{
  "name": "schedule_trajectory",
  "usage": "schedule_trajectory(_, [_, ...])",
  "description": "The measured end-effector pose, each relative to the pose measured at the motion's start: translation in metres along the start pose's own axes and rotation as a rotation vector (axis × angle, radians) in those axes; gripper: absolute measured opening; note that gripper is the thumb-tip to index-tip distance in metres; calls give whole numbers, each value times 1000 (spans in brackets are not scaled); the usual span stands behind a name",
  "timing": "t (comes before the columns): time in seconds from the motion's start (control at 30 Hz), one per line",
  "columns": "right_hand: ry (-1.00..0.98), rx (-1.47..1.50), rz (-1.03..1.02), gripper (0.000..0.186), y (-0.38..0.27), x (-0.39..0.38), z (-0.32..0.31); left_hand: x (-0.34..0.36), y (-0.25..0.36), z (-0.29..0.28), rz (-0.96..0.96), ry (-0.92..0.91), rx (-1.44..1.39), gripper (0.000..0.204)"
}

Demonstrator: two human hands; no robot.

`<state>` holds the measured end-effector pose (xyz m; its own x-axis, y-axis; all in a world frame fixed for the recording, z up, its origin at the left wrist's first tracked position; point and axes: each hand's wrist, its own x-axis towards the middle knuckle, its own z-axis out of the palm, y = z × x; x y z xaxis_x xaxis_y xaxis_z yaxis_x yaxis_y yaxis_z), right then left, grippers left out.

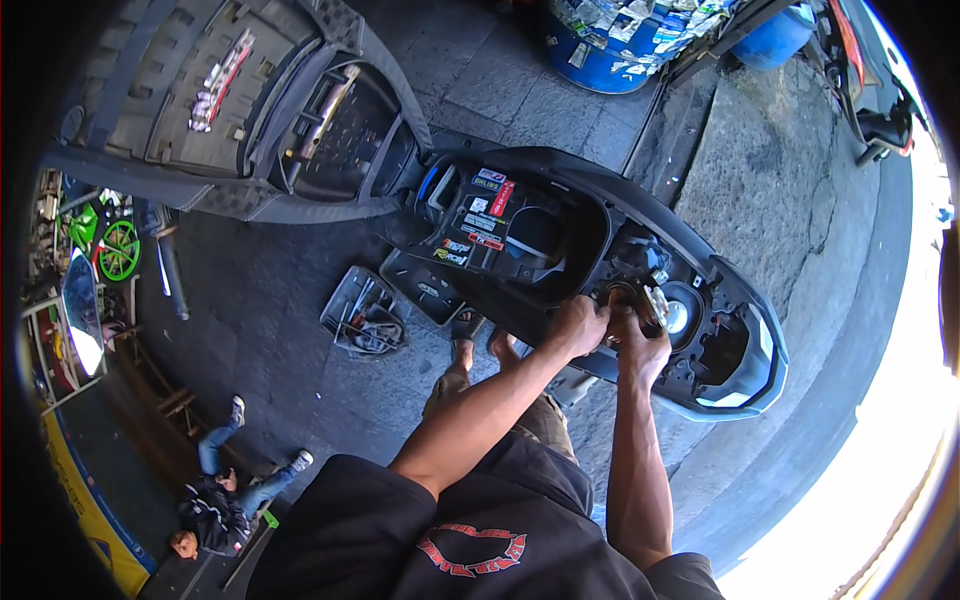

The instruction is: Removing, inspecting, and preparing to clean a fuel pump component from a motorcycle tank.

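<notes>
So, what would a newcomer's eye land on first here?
Probably the scooter body angled across the middle, its stickered storage well open beside the raised seat at upper left. Next, the sticker-covered blue barrel at the top edge and the bright green wheel at far left.

The floor (270, 285) is dark grey paving, its large slabs showing joints near the top and scattered pale specks lower down. A grey crate (337, 293) packed with tools sits on it, just beside a darker shallow tray (425, 290). A blue drum (590, 68) stands near the upper edge. The wearer's sandalled foot (465, 325) rests near the tray. The scooter (640, 210) is above this floor, its points of contact hidden. Rougher concrete (790, 180) continues to the right.
</notes>
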<state>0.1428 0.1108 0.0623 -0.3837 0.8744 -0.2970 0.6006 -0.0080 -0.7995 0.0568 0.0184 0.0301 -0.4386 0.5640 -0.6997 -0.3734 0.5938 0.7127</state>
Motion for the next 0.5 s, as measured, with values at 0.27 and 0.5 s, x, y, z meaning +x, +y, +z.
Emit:
schedule_trajectory(0.27, [-51, 46, 106, 48, 5, 12, 1, 3, -14, 10, -80, 91, -574, 30])
schedule_trajectory(0.5, [-48, 18, 262, 50, -19, 11, -14, -30, 5, 37, -79, 293, -726, 23])
